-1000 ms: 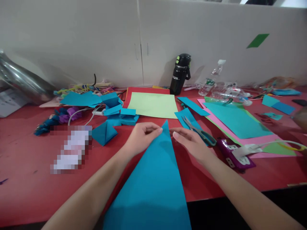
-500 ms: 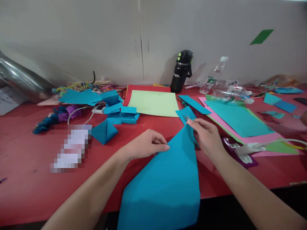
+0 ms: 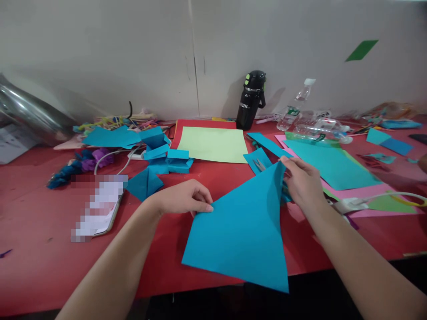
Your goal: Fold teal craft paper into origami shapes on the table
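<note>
A sheet of blue paper (image 3: 238, 231) is held up between my two hands, its lower edge over the table's front edge. My left hand (image 3: 187, 199) pinches the sheet's left upper edge between thumb and fingers. At the top right corner, my right hand (image 3: 302, 182) grips the paper, which bends slightly there. Just beyond that corner lie scissors (image 3: 259, 164), blades showing on a small blue paper piece (image 3: 252, 159); the rest of them is mostly hidden behind the sheet. Folded blue paper pieces (image 3: 146, 183) sit left of my left hand.
A pale green sheet (image 3: 213, 144) lies on the red table (image 3: 40, 231). A black bottle (image 3: 250, 102) and clear plastic bottles (image 3: 296, 109) stand or lie at the back. Coloured sheets (image 3: 333, 164) and a white cable (image 3: 376, 198) are at right, a phone (image 3: 108, 209) at left.
The blue sheet has swung up and to the right, its lower edge now in view. My right hand has moved right and slightly up with the corner; my left hand has shifted left.
</note>
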Action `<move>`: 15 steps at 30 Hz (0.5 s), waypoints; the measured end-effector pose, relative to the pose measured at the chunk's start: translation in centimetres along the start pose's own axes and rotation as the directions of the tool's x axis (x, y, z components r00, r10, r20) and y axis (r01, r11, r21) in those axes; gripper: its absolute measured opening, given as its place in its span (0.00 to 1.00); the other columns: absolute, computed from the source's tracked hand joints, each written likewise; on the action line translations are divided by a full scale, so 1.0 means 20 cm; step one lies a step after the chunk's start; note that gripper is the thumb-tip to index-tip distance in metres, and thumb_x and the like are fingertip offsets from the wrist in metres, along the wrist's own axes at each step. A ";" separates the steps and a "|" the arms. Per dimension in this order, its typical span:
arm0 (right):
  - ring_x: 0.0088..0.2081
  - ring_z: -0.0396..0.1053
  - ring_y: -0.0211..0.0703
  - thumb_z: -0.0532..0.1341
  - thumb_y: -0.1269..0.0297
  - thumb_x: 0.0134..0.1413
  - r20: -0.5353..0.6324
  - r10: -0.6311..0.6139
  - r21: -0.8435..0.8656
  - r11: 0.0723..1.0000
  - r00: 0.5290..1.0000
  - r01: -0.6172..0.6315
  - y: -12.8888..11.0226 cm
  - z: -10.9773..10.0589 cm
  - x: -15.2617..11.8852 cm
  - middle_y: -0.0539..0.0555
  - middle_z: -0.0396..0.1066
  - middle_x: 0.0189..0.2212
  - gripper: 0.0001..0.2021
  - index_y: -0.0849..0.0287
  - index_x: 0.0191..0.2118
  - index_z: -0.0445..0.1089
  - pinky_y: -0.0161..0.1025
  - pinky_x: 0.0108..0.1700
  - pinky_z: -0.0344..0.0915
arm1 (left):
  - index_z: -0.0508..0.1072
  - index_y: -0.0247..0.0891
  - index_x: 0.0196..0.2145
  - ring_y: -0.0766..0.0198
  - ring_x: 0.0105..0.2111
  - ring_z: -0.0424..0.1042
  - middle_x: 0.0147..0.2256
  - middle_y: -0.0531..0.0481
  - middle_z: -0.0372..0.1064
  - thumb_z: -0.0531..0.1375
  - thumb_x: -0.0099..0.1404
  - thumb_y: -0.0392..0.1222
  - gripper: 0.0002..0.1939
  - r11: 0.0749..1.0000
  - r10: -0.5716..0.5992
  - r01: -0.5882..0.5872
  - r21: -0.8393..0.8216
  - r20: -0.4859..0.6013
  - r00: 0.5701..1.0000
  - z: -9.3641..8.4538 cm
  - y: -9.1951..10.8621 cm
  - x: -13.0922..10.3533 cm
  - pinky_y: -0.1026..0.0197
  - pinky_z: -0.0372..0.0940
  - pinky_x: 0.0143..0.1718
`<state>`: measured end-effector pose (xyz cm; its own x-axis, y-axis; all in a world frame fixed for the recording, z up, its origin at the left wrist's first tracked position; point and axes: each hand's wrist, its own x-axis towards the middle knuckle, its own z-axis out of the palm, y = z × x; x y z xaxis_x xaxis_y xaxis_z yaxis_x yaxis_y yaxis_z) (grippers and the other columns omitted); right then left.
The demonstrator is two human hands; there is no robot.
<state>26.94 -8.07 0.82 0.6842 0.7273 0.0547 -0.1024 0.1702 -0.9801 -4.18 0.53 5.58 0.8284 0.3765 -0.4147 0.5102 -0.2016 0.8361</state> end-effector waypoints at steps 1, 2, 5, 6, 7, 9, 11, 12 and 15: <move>0.25 0.68 0.39 0.76 0.55 0.40 -0.012 -0.005 0.012 1.000 1.000 0.005 0.00 -0.01 0.01 0.47 0.71 0.24 0.13 0.55 0.28 0.76 0.37 0.26 0.66 | 0.79 0.39 0.38 0.61 0.30 0.74 0.32 0.48 0.78 0.65 0.62 0.54 0.16 1.000 -0.007 0.007 0.009 -0.014 1.000 -0.01 0.00 -0.01 0.61 0.69 0.32; 0.25 0.67 0.39 0.76 0.56 0.39 -0.028 -0.013 0.022 1.000 1.000 0.013 -0.01 -0.02 0.02 0.47 0.71 0.24 0.13 0.55 0.27 0.75 0.37 0.25 0.66 | 0.79 0.39 0.38 0.61 0.30 0.75 0.32 0.48 0.78 0.64 0.63 0.54 0.15 1.000 -0.015 0.016 0.017 -0.024 1.000 -0.01 0.00 -0.02 0.61 0.69 0.33; 0.21 0.62 0.35 0.76 0.56 0.39 -0.067 -0.063 0.025 0.998 0.996 0.065 -0.04 -0.05 0.04 0.45 0.67 0.19 0.13 0.56 0.27 0.75 0.33 0.20 0.58 | 0.79 0.40 0.38 0.60 0.32 0.76 0.31 0.49 0.78 0.64 0.64 0.51 0.12 0.999 -0.021 0.023 0.042 -0.039 0.999 -0.02 0.02 -0.05 0.61 0.69 0.34; 0.20 0.59 0.33 0.76 0.57 0.41 -0.074 -0.091 0.024 0.995 0.993 0.093 -0.06 -0.06 0.04 0.44 0.64 0.17 0.13 0.57 0.27 0.75 0.33 0.19 0.55 | 0.79 0.40 0.38 0.60 0.32 0.76 0.31 0.49 0.78 0.64 0.64 0.49 0.11 0.998 -0.004 0.007 0.054 -0.065 0.998 -0.02 0.02 -0.05 0.61 0.70 0.34; 0.19 0.57 0.31 0.76 0.57 0.42 -0.074 -0.122 0.023 0.992 0.990 0.124 -0.08 -0.07 0.04 0.43 0.61 0.16 0.13 0.59 0.27 0.75 0.32 0.19 0.52 | 0.79 0.41 0.37 0.60 0.33 0.76 0.31 0.50 0.78 0.63 0.65 0.49 0.10 0.997 0.029 -0.021 0.072 -0.114 0.993 -0.02 0.03 -0.05 0.61 0.70 0.35; 0.18 0.55 0.30 0.75 0.59 0.45 -0.070 -0.178 0.024 0.983 0.982 0.180 -0.12 -0.07 0.04 0.43 0.59 0.15 0.12 0.60 0.27 0.74 0.33 0.19 0.48 | 0.80 0.42 0.35 0.60 0.35 0.77 0.34 0.50 0.79 0.63 0.65 0.48 0.09 0.988 0.124 -0.092 0.122 -0.285 0.950 -0.01 0.03 -0.05 0.61 0.70 0.36; 0.16 0.53 0.29 0.75 0.60 0.46 -0.080 -0.208 0.053 0.976 0.975 0.212 -0.18 -0.07 0.02 0.42 0.57 0.15 0.13 0.60 0.25 0.73 0.34 0.17 0.45 | 0.81 0.44 0.35 0.59 0.36 0.77 0.35 0.51 0.80 0.63 0.66 0.47 0.08 0.968 0.228 -0.134 0.211 -0.526 0.819 0.00 0.04 -0.03 0.61 0.71 0.37; 0.15 0.54 0.29 0.75 0.60 0.45 -0.085 -0.215 0.085 0.971 0.973 0.222 -0.21 -0.07 0.01 0.42 0.57 0.14 0.14 0.59 0.24 0.71 0.34 0.16 0.44 | 0.81 0.44 0.35 0.59 0.37 0.77 0.36 0.51 0.80 0.63 0.66 0.47 0.07 0.951 0.289 -0.137 0.277 -0.639 0.713 0.01 0.04 -0.03 0.61 0.71 0.37; 0.21 0.65 0.32 0.77 0.61 0.40 -0.108 -0.271 0.242 0.926 0.956 0.290 -0.35 -0.10 -0.05 0.44 0.66 0.20 0.15 0.56 0.24 0.70 0.32 0.22 0.59 | 0.82 0.44 0.37 0.60 0.36 0.76 0.37 0.51 0.80 0.64 0.66 0.43 0.06 0.871 0.486 -0.113 0.478 -0.806 0.338 0.03 0.06 -0.01 0.61 0.70 0.34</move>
<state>28.36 -11.28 7.19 0.7603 0.5776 0.2973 -0.0714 0.5292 -0.8455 -3.71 -0.35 6.44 0.3415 0.7580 0.5557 0.4614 -0.6503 0.6035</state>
